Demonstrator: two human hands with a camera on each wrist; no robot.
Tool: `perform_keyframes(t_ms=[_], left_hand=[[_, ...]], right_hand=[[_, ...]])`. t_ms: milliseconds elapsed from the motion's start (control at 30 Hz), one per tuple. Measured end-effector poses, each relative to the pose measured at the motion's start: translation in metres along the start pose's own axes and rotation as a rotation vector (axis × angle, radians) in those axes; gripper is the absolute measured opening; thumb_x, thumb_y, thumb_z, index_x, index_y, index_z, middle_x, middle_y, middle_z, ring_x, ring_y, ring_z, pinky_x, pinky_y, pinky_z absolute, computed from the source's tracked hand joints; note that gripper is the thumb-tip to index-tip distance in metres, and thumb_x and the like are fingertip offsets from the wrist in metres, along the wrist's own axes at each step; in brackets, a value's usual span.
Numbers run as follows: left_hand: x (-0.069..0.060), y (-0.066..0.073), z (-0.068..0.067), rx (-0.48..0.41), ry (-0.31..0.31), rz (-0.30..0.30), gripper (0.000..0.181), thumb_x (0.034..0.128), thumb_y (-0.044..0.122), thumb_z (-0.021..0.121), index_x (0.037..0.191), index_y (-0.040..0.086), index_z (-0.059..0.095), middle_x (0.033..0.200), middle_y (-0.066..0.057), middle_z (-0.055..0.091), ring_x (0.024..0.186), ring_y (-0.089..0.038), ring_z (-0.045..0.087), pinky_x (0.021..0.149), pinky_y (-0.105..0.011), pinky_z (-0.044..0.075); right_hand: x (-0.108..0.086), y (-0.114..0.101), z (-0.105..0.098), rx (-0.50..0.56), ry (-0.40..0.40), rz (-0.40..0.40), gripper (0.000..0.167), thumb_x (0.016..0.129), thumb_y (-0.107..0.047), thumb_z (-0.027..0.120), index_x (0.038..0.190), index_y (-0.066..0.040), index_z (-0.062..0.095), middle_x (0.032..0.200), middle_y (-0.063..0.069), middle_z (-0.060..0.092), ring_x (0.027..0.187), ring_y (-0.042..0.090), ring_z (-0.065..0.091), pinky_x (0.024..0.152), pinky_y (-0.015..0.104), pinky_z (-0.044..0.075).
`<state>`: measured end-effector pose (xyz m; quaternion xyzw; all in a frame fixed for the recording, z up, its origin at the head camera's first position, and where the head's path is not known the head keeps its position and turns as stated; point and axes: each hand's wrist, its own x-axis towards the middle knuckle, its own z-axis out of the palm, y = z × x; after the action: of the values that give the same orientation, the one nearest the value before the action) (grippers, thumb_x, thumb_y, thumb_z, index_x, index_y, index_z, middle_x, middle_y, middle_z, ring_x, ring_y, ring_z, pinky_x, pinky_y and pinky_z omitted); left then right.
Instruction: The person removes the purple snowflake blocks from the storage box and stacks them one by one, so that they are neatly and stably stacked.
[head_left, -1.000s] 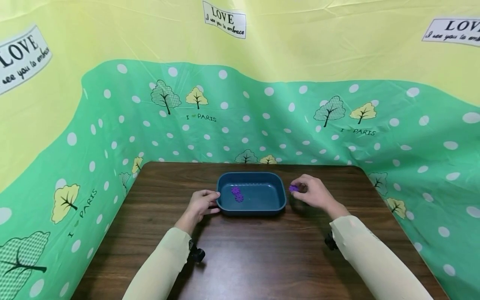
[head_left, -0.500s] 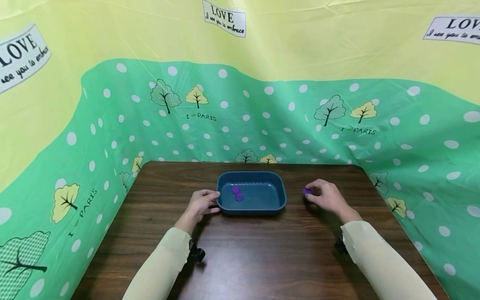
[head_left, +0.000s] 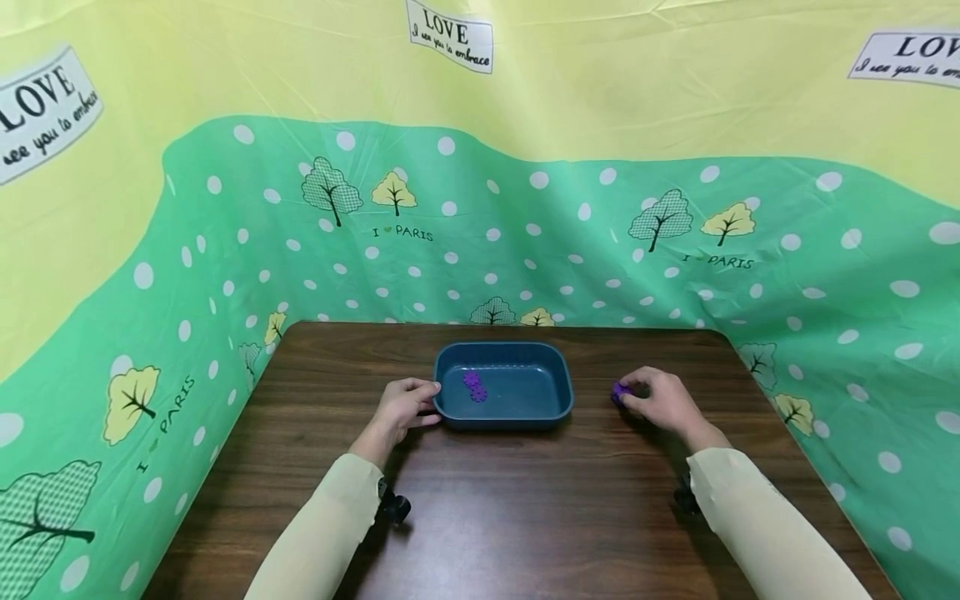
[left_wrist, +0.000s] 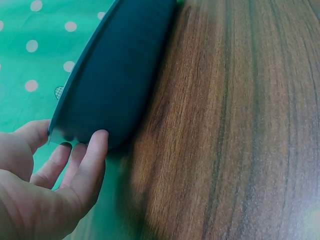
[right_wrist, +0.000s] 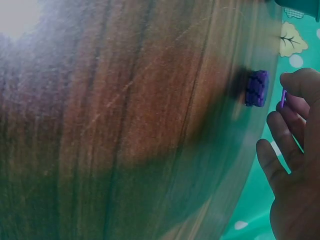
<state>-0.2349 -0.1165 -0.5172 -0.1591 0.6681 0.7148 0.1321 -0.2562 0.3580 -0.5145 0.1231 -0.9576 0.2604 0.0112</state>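
My left hand grips the left end of a dark blue rectangular tray. In the left wrist view, the fingers press the tray's outer wall while the thumb reaches over the rim. Two purple snowflake-shaped discs lie inside the tray, near its left end. To the right of the tray, my right hand pinches a thin purple disc between thumb and fingers. Beside it a short stack of purple discs stands on the table, apart from the held disc in the right wrist view.
A dark wood-grain table carries everything. Behind and around it hangs a green and yellow cloth with white dots and printed trees. The table's back edge runs just behind the tray.
My right hand has moved right and slightly nearer, away from the tray, with the purple disc between its fingers. My left hand and the tray have stayed in place.
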Motion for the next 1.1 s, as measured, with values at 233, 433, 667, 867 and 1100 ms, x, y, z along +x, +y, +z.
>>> perform_keyframes(t_ms=[233, 433, 667, 867, 1100], left_hand=[[-0.001, -0.001, 0.0, 0.001, 0.0, 0.003, 0.029, 0.0969, 0.017, 0.073, 0.117, -0.003, 0.068, 0.109, -0.019, 0.07, 0.094, -0.026, 0.071, 0.086, -0.046, 0.065], [0.0, -0.001, 0.0, 0.012, -0.004, 0.007, 0.031, 0.0963, 0.019, 0.074, 0.117, -0.002, 0.068, 0.109, -0.018, 0.07, 0.094, -0.026, 0.071, 0.088, -0.048, 0.064], [0.001, -0.002, -0.001, 0.012, -0.002, 0.007, 0.031, 0.0963, 0.02, 0.074, 0.117, -0.002, 0.068, 0.106, -0.017, 0.07, 0.093, -0.024, 0.071, 0.088, -0.048, 0.064], [0.002, -0.001, 0.0, 0.007, 0.002, 0.002, 0.031, 0.0961, 0.019, 0.074, 0.117, -0.002, 0.068, 0.103, -0.015, 0.07, 0.09, -0.023, 0.071, 0.089, -0.047, 0.064], [0.003, -0.003, -0.001, 0.008, -0.004, 0.008, 0.032, 0.0953, 0.019, 0.075, 0.118, -0.002, 0.068, 0.106, -0.017, 0.069, 0.093, -0.025, 0.071, 0.089, -0.048, 0.064]], right_hand=[[-0.004, 0.003, 0.005, -0.027, 0.003, -0.021, 0.024, 0.092, -0.019, 0.076, 0.111, -0.005, 0.075, 0.114, 0.015, 0.071, 0.106, 0.037, 0.066, 0.091, 0.059, 0.057], [-0.004, 0.007, 0.009, -0.051, 0.009, -0.034, 0.023, 0.092, -0.019, 0.076, 0.11, -0.006, 0.075, 0.113, 0.015, 0.072, 0.106, 0.037, 0.066, 0.09, 0.059, 0.057], [-0.004, 0.007, 0.01, -0.051, 0.011, -0.029, 0.023, 0.092, -0.019, 0.075, 0.111, -0.005, 0.075, 0.114, 0.016, 0.071, 0.107, 0.039, 0.066, 0.092, 0.06, 0.056], [-0.004, 0.005, 0.01, -0.048, 0.031, -0.036, 0.021, 0.091, -0.018, 0.077, 0.108, -0.005, 0.076, 0.11, 0.014, 0.072, 0.105, 0.038, 0.066, 0.091, 0.059, 0.057], [-0.005, 0.005, 0.011, -0.047, 0.036, -0.046, 0.021, 0.091, -0.017, 0.078, 0.109, -0.006, 0.076, 0.109, 0.013, 0.072, 0.104, 0.037, 0.066, 0.09, 0.058, 0.057]])
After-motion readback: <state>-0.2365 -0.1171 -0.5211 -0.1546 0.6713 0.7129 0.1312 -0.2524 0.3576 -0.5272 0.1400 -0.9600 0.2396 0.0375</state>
